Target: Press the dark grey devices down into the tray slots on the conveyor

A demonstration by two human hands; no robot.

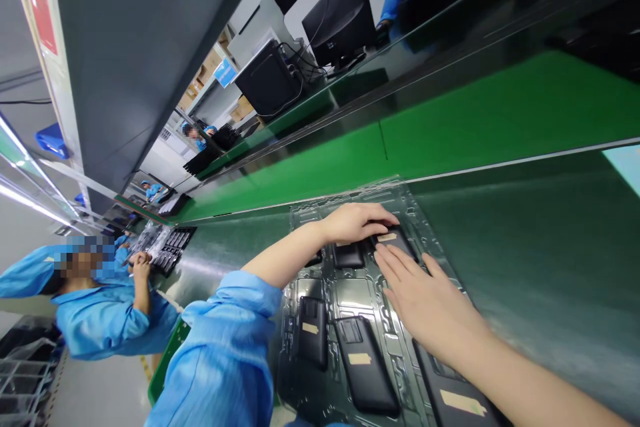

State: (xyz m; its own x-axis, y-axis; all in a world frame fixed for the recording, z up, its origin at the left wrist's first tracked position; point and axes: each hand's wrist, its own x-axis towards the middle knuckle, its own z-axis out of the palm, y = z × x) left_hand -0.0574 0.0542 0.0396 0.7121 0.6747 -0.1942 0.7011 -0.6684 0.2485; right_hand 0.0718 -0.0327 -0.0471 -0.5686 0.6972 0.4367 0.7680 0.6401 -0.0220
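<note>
A clear plastic tray (320, 213) lies on the dark green bench and holds several black phone-shaped parts with small tan labels. My left hand (357, 221) rests with curled fingers on the far end of one black part (395, 240) near the tray's far edge. My right hand (425, 297) lies flat, fingers stretched out, with its fingertips touching the near side of that same part. Another black part (349, 255) sits just left of it. More black parts (365, 363) fill the nearer pockets.
A green conveyor belt (450, 127) runs behind the bench. Black monitors (343, 13) and boxes stand beyond it. A person in a blue smock (100, 313) works at the left over another tray of black parts (167, 247). More people in blue are farther off.
</note>
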